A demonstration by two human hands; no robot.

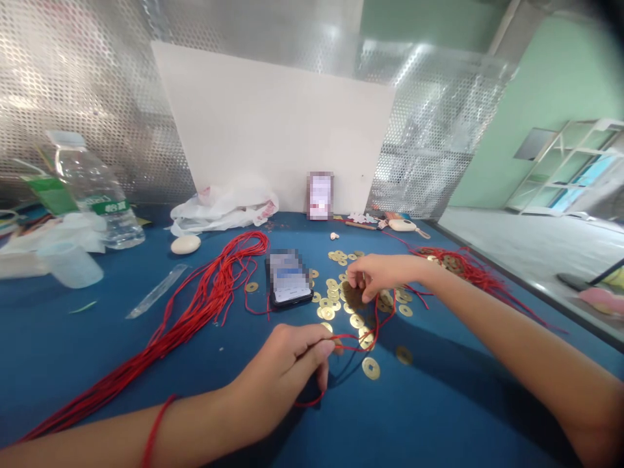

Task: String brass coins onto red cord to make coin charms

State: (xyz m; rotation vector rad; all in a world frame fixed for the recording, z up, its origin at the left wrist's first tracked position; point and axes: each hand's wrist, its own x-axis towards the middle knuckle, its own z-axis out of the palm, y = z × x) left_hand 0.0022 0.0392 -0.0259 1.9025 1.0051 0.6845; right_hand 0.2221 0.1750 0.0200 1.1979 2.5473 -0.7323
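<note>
Left hand [292,364]: fingers curled, thumb and forefinger pressed together on a thin red cord [351,339]. The cord runs from that pinch away toward the right hand, with a loose loop hanging below the left fingertips.

Right hand [377,273]: fingers bent down and drawn together over a scatter of round brass coins with square holes [336,299]. The fingertips appear to nip a coin or the cord's far end; cannot tell which. Most coins lie just under and to the near side of these fingers; one single brass coin [371,368] lies just beside the left fingertips, and another further off.

A black phone with blurred screen [288,278] lies flat between the two hands' reach, just beyond the left fingers. A long bundle of red cords [195,318] trails well off from the left hand's outer side. All rest on a blue cloth-covered table [439,416]. A clear plastic water bottle [95,192] stands far beyond the left hand.
</note>
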